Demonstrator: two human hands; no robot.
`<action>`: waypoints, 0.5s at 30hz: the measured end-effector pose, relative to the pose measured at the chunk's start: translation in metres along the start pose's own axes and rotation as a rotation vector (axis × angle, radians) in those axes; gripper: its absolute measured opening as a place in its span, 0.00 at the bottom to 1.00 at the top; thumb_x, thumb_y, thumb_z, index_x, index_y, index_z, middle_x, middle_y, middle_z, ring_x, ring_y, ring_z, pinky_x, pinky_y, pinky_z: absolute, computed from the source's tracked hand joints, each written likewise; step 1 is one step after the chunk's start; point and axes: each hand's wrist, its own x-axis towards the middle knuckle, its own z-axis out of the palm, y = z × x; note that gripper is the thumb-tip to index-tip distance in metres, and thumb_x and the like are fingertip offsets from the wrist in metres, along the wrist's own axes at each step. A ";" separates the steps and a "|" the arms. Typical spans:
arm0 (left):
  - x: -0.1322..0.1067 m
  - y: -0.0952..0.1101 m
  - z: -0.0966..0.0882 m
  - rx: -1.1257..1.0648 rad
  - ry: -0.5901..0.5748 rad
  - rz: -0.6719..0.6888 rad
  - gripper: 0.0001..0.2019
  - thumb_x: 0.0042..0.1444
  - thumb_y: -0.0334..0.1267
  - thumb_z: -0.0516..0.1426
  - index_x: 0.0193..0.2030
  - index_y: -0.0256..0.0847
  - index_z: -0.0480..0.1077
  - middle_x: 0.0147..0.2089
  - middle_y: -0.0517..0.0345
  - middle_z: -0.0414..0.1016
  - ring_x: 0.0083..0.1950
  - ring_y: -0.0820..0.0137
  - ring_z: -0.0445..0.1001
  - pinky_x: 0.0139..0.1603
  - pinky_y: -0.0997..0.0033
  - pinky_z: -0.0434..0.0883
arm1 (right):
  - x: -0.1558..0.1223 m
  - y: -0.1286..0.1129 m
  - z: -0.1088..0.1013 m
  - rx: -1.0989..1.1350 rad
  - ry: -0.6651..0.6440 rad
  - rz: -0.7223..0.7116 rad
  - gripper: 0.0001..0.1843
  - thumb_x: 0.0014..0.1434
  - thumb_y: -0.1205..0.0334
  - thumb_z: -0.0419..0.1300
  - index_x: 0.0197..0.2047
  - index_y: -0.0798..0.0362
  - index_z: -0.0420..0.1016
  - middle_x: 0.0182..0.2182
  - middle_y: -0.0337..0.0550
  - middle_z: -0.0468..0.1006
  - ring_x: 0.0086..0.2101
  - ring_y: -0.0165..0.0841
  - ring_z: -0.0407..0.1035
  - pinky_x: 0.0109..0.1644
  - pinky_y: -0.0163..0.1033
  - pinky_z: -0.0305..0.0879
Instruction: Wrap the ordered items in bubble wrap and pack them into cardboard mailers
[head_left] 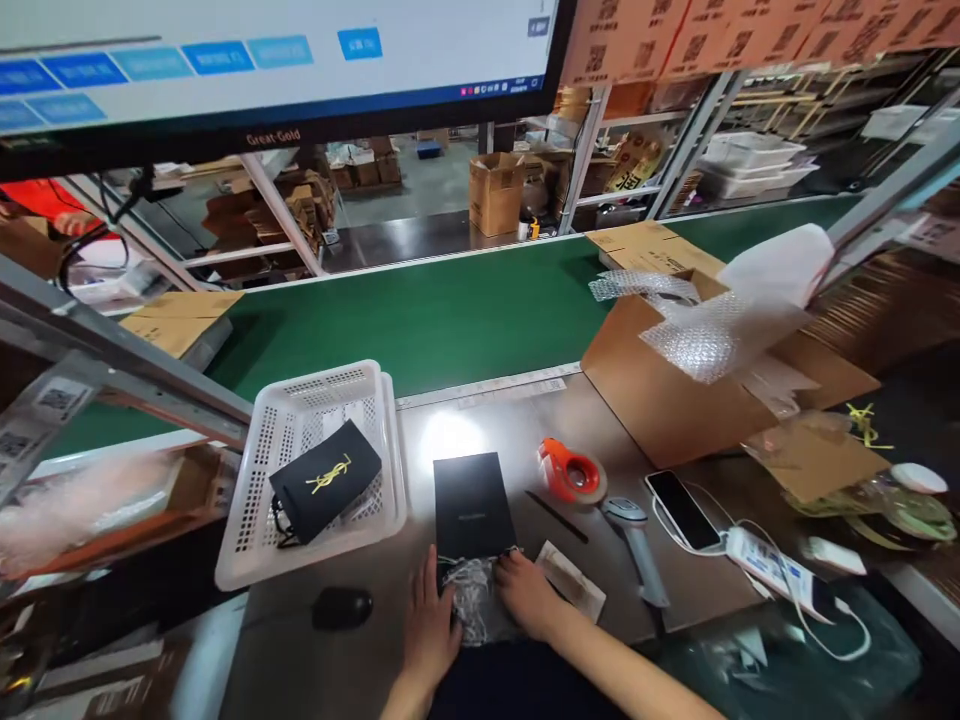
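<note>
A flat black box [474,505] lies on the metal worktop in front of me, with small faint lettering on its face. Crumpled clear plastic film [474,600] bunches at its near end. My left hand [431,622] rests at the left side of the film, fingers stretched out and thumb apart. On the other side, my right hand [527,594] has its fingers curled down on the film beside the box's near right corner. The fingertips there are partly hidden. A folded paper packet [571,580] lies right of that hand.
A white basket [234,535] at left holds a black pouch [326,482] with a gold logo. Rightward are an orange tape dispenser [559,470], a scanner [636,552], a phone [682,510] and a carton [660,395] with bubble wrap. A mouse [342,607] sits left; a green conveyor [427,320] runs behind.
</note>
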 end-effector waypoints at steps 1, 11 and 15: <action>-0.002 -0.002 0.001 0.001 0.068 0.047 0.20 0.55 0.32 0.62 0.55 0.44 0.80 0.80 0.39 0.56 0.79 0.46 0.57 0.76 0.37 0.59 | -0.007 0.002 -0.007 0.024 -0.018 -0.017 0.10 0.58 0.69 0.63 0.41 0.56 0.85 0.41 0.51 0.85 0.46 0.44 0.77 0.56 0.48 0.72; 0.011 0.007 -0.004 -0.007 0.196 0.466 0.09 0.62 0.35 0.62 0.46 0.50 0.82 0.78 0.48 0.61 0.77 0.50 0.63 0.74 0.33 0.63 | -0.047 -0.001 -0.028 0.147 -0.020 0.125 0.16 0.62 0.69 0.58 0.48 0.50 0.85 0.48 0.48 0.85 0.58 0.46 0.70 0.70 0.53 0.61; 0.018 0.007 0.000 0.051 0.046 0.338 0.07 0.62 0.35 0.62 0.35 0.46 0.83 0.80 0.49 0.55 0.79 0.45 0.57 0.75 0.23 0.54 | -0.014 -0.008 -0.009 0.095 -0.003 0.138 0.13 0.61 0.68 0.60 0.43 0.54 0.87 0.41 0.53 0.86 0.56 0.49 0.71 0.72 0.59 0.58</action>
